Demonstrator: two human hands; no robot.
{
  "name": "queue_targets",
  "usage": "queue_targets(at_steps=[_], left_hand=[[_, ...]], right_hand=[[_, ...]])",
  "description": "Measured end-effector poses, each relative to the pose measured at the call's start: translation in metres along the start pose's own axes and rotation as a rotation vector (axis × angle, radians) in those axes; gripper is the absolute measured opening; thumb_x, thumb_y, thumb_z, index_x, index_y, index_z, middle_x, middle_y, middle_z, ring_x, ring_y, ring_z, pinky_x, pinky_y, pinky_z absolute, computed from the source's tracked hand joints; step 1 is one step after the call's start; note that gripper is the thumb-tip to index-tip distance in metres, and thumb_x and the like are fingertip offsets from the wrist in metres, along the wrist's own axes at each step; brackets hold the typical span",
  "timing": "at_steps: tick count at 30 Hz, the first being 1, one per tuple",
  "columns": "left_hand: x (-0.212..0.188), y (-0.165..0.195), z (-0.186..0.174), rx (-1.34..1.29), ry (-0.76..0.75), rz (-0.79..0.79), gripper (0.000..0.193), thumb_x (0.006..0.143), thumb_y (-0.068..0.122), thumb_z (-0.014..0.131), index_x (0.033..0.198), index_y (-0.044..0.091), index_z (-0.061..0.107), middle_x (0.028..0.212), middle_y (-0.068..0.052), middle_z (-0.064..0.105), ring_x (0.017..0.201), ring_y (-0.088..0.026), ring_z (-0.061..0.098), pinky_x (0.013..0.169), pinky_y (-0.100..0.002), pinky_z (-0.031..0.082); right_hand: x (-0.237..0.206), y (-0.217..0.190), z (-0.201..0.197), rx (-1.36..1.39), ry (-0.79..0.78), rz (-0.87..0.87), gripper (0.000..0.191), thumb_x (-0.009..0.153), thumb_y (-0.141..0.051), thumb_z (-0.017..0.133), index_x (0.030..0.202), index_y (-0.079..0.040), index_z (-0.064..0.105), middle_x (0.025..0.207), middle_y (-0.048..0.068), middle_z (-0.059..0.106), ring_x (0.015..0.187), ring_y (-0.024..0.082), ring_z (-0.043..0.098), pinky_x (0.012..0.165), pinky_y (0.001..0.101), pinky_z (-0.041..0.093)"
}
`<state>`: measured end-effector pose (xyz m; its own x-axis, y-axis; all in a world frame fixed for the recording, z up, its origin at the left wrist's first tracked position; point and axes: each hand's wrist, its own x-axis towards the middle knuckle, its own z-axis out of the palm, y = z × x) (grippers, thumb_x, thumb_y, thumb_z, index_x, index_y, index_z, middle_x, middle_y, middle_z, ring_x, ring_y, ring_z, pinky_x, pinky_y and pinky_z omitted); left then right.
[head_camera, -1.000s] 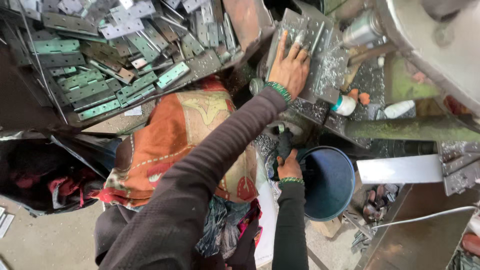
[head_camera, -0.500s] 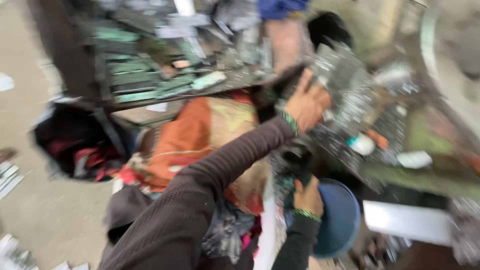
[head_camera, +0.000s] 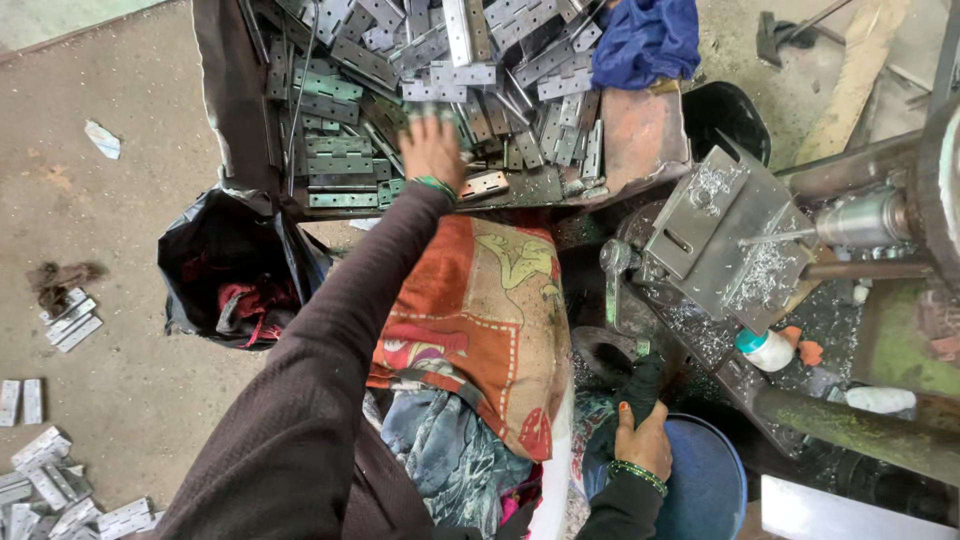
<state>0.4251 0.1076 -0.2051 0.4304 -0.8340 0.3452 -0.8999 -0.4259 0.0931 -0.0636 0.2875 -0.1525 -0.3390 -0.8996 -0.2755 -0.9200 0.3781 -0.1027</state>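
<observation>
My left hand (head_camera: 432, 150) stretches out over a heap of grey metal hinge plates (head_camera: 340, 160) in a rusty tray (head_camera: 640, 140). Its fingers are spread and blurred, resting on the plates; I see nothing gripped in it. My right hand (head_camera: 642, 440) is low at the right, closed around a dark lever handle (head_camera: 640, 385) beside the machine. A metal jig plate (head_camera: 730, 240) covered in shavings sits in front of the steel spindle (head_camera: 860, 220). An orange patterned cloth (head_camera: 480, 320) lies over my lap.
A blue cloth (head_camera: 645, 40) lies on the tray's far corner. A black bag (head_camera: 230, 270) stands on the floor at left, with loose hinge plates (head_camera: 50, 480) scattered nearby. A blue bucket (head_camera: 710, 490) is under my right hand; a white bottle (head_camera: 765, 350) rests by the machine.
My left hand has left the jig plate on the machine and swung left to the heap of hinge plates. The view turned left with it. My right hand stays on the lever handle.
</observation>
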Motion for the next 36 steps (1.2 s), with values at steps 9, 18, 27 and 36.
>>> queue_targets(at_steps=[9, 18, 27, 36], left_hand=[[-0.051, -0.035, 0.004, -0.341, -0.057, 0.144, 0.04, 0.084, 0.02, 0.072, 0.12, 0.005, 0.068, 0.122, -0.016, 0.055, 0.113, -0.036, 0.055, 0.095, -0.051, 0.051], [-0.017, -0.099, 0.001, -0.336, -0.161, -0.02, 0.05, 0.071, 0.014, 0.072, 0.121, 0.009, 0.065, 0.119, -0.017, 0.06, 0.117, -0.038, 0.053, 0.094, -0.056, 0.047], [-0.038, -0.157, -0.003, -0.097, -0.121, -0.06, 0.045, 0.076, 0.008, 0.068, 0.12, 0.013, 0.066, 0.136, -0.009, 0.061, 0.123, -0.033, 0.053, 0.099, -0.059, 0.042], [0.004, -0.161, -0.02, -0.063, -0.297, -0.133, 0.036, 0.074, 0.014, 0.072, 0.11, 0.016, 0.071, 0.114, -0.01, 0.069, 0.114, -0.035, 0.056, 0.088, -0.062, 0.043]], right_hand=[[0.005, -0.006, 0.003, -0.05, -0.029, 0.09, 0.06, 0.095, -0.049, 0.065, 0.144, -0.019, 0.049, 0.118, 0.026, 0.072, 0.111, 0.049, 0.066, 0.092, 0.0579, 0.05], [0.006, -0.007, 0.005, -0.078, -0.003, 0.069, 0.067, 0.092, -0.051, 0.065, 0.147, -0.018, 0.047, 0.118, 0.029, 0.07, 0.111, 0.049, 0.066, 0.092, 0.0566, 0.05], [-0.003, -0.012, 0.004, -0.078, 0.019, 0.036, 0.065, 0.095, -0.049, 0.066, 0.147, -0.014, 0.048, 0.114, 0.03, 0.07, 0.108, 0.05, 0.065, 0.09, 0.0573, 0.05], [-0.01, -0.013, 0.003, -0.049, 0.016, 0.066, 0.061, 0.096, -0.05, 0.064, 0.144, -0.018, 0.048, 0.115, 0.026, 0.071, 0.107, 0.049, 0.066, 0.088, 0.0587, 0.05]])
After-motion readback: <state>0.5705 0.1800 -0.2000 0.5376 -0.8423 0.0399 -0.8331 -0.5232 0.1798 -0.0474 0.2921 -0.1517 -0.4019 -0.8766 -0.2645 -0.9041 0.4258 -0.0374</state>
